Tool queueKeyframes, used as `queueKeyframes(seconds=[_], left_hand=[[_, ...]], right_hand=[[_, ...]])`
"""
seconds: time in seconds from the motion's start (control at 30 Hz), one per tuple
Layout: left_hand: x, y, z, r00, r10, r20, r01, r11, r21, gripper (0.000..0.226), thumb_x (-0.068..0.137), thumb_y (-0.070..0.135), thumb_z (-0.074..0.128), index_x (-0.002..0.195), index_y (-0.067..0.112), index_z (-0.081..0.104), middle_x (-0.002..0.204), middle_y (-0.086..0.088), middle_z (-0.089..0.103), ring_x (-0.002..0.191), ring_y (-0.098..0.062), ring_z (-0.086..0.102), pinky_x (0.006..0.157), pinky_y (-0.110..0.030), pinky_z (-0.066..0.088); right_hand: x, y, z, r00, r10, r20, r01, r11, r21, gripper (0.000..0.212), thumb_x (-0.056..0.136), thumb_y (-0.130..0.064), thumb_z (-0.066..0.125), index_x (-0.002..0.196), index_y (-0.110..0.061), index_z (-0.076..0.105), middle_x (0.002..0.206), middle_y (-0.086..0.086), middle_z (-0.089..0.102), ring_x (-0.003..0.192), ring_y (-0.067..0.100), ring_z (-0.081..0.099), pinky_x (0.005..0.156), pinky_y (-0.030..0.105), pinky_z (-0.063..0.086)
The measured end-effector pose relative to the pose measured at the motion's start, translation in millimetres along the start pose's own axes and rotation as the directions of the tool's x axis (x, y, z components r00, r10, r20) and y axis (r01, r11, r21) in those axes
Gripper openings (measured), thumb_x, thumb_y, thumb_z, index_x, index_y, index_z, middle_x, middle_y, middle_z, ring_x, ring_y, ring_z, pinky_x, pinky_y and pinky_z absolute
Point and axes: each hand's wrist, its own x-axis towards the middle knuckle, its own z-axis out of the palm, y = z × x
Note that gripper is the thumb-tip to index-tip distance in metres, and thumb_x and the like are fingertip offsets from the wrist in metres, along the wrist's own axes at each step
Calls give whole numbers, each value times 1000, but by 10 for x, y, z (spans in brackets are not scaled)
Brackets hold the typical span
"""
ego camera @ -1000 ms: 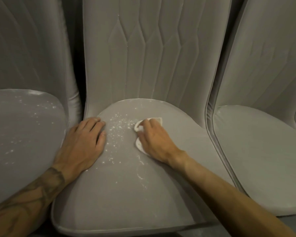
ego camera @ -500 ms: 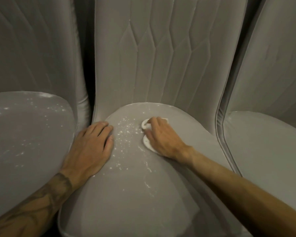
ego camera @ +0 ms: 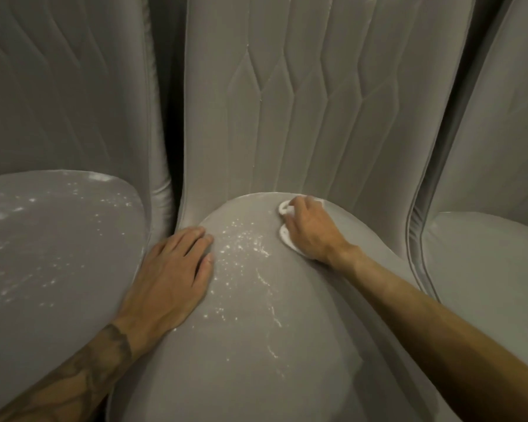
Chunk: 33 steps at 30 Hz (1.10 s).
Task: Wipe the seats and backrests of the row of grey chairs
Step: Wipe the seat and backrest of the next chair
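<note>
While we are pressing the white cloth (ego camera: 288, 239) under our right hand (ego camera: 313, 236), fingers curled over it at the rear of the middle seat (ego camera: 256, 360) against the backrest (ego camera: 317, 117), the white specks (ego camera: 241, 245) are lying just left of that hand, trailing toward the seat's front. Our left hand (ego camera: 171, 278) is resting flat, fingers spread and holding nothing, on the seat's left edge. We judge the right hand to be the one placed to sweep leftward. The left seat (ego camera: 52, 254) is also carrying specks.
</note>
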Motion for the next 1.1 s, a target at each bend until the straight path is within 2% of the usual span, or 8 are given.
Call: queueKeyframes(seconds=[0.1, 0.17, 0.4, 0.6, 0.83, 0.9, 1.0, 1.1], left_hand=[[-2, -10, 8, 1000, 7, -7, -7, 1000, 16, 54, 106, 39, 31, 143, 13, 61, 147, -6, 58, 138, -22, 51, 116, -44, 44], [-5, -12, 13, 1000, 8, -2, -8, 1000, 20, 52, 107, 39, 32, 143, 14, 60, 147, -4, 58, 139, -21, 50, 116, -43, 44], [11, -26, -3, 1000, 5, 3, -5, 1000, 21, 51, 105, 37, 34, 140, 12, 62, 146, -6, 59, 137, -22, 52, 115, -44, 44], [-41, 15, -113, 1000, -1, -19, 3, 996, 93, 40, 106, 34, 34, 123, 16, 65, 131, -4, 62, 124, -23, 57, 109, -38, 38], [-515, -83, -313, 999, -41, 1, 40, 983, 176, 44, 103, 38, 39, 128, 14, 66, 135, -8, 64, 121, -27, 61, 105, -40, 38], [-630, -79, -317, 999, -45, -3, 45, 984, 174, 48, 103, 40, 37, 129, 13, 67, 135, -9, 66, 121, -28, 62, 105, -40, 36], [-693, -49, -301, 999, -33, -27, 37, 984, 177, 46, 104, 38, 37, 128, 14, 67, 133, -8, 66, 121, -27, 62, 106, -41, 38], [-699, -36, -279, 999, -24, -47, 32, 982, 189, 44, 105, 36, 37, 127, 14, 67, 131, -8, 66, 120, -27, 62, 104, -44, 42]], right_hand=[[260, 205, 40, 963, 258, 82, -229, 938, -261, 34, 103, -27, 39, 119, -2, 54, 120, 23, 52, 108, 40, 52, 90, 49, 42], [379, 32, 108, 976, 171, 137, -123, 945, -303, 36, 103, -28, 38, 122, -3, 56, 123, 22, 51, 109, 38, 50, 90, 48, 40], [59, -506, 248, 968, -241, 72, 228, 962, 148, 21, 102, -22, 50, 109, -3, 56, 106, 21, 56, 95, 34, 48, 87, 42, 37], [374, -201, 129, 986, 88, 143, -55, 974, -221, 34, 101, -23, 43, 122, 2, 55, 122, 24, 53, 109, 41, 49, 93, 51, 38], [-90, -880, 228, 955, -287, 78, 263, 938, 227, 15, 101, -21, 51, 104, -6, 55, 102, 19, 57, 92, 33, 48, 83, 39, 35], [-31, -601, 100, 973, -181, 142, 155, 972, 175, 23, 101, -23, 51, 115, -4, 56, 114, 22, 57, 104, 37, 50, 94, 42, 36], [103, -145, -59, 973, 117, 197, -63, 963, -263, 39, 100, -28, 44, 131, -7, 53, 133, 19, 52, 118, 37, 50, 100, 43, 37], [-20, -325, -5, 977, 66, 201, -7, 960, -280, 40, 100, -28, 40, 132, -7, 52, 130, 18, 53, 115, 36, 50, 97, 42, 36]])
